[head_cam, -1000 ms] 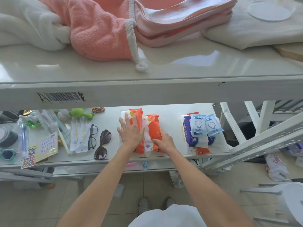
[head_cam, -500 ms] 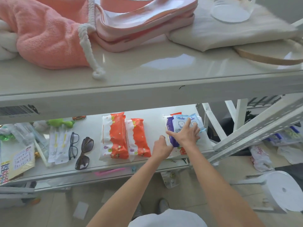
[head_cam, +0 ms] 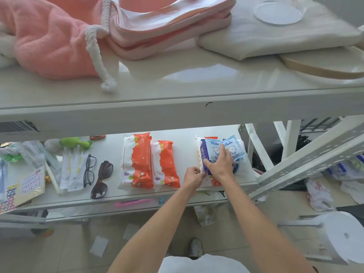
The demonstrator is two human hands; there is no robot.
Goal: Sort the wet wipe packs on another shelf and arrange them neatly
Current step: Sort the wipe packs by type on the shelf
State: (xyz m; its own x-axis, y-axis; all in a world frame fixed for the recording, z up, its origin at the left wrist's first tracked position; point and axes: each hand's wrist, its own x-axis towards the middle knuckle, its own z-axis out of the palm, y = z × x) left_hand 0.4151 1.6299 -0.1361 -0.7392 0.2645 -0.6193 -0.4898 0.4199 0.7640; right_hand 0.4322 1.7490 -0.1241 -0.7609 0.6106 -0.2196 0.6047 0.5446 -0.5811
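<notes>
Now at the sorting step: two orange packs [head_cam: 149, 162] lie side by side and touching on the lower shelf [head_cam: 110, 146], long axes running from 6 to 12 o'clock, and read as already arranged. At 3 o'clock from them, apart by a bare strip of shelf, sits an untidy heap: a purple pack [head_cam: 202, 152] with two small pale-blue packs [head_cam: 222, 148] overlapping on top, and white wrapping beneath.

The right hand [head_cam: 220, 164] rests flat on the heap, fingers spread and fairly straight across the pale-blue packs, pressing rather than gripping. The left hand [head_cam: 194, 177], fingers curled, pinches the white edge of the heap at its 7 o'clock corner.

Spectacles [head_cam: 89, 170] and sunglasses [head_cam: 101, 179] lie at 9 o'clock from the orange packs and play no part.

Judged from this layout, the heap is what remains to be done. The next move calls for separating its packs by kind and setting them square, parallel to the orange pair, while the soft wrappers are kept from sliding off the shelf's 3 o'clock edge.
</notes>
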